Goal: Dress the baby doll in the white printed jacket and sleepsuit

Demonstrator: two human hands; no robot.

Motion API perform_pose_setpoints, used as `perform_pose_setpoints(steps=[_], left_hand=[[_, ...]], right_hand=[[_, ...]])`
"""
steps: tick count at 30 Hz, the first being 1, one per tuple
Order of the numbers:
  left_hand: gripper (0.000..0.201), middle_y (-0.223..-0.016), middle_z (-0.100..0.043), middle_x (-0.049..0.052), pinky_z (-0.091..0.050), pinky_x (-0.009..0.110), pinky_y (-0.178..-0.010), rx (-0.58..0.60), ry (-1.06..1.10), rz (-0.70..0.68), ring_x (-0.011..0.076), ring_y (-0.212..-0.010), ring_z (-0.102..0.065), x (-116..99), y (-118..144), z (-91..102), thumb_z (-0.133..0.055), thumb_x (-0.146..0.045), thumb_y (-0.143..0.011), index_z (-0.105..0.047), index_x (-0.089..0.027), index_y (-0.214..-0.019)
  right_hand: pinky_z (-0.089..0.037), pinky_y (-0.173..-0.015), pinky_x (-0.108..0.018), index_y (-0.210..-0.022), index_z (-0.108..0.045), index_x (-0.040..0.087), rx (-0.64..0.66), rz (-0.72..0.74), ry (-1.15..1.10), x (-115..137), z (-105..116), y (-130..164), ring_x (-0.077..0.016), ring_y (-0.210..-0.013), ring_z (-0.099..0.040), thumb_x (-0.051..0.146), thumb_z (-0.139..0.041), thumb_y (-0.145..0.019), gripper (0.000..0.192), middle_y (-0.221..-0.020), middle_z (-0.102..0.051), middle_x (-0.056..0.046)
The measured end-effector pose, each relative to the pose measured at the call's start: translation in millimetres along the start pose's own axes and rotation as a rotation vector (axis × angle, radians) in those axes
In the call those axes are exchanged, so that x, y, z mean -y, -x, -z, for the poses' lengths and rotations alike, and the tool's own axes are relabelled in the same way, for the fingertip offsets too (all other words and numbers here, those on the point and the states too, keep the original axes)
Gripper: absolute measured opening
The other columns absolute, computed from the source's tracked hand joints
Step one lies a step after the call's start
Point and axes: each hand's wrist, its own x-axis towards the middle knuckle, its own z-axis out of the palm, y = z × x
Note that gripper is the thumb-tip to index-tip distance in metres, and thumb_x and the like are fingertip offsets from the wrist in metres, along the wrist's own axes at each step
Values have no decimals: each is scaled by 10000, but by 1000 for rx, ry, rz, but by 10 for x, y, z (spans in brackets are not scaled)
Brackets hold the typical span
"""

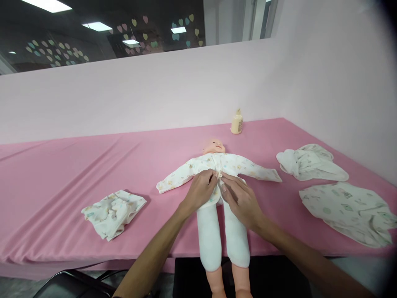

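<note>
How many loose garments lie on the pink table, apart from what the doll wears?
3: one left of the doll, two at right, far and near.

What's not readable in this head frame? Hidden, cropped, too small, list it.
- Doll waist and front closure: covered by the left hand and right hand.
- Doll feet: cut off by the bottom edge.
- Bottle label: too small to read.
- Folded cloth and the two garments at right: bunched, so their type is unclear.
- Top right corner: dark vignette.
</note>
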Motion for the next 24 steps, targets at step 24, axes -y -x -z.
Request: perform_pose_setpoints(steps=[24], left_hand=[[308,-794,-590,-8,-386,326,-835,-104,-8,-9,168,-841,-496,-28,39,-81,-401,-348,-1004,-515,-199,-760]], right_hand=[[-297,-1184,-498,-1450,-460,216,156,-145,-15,34,-7,79,-248,-1451,-316,352,-416,-991,480,-1556,-384,-76]])
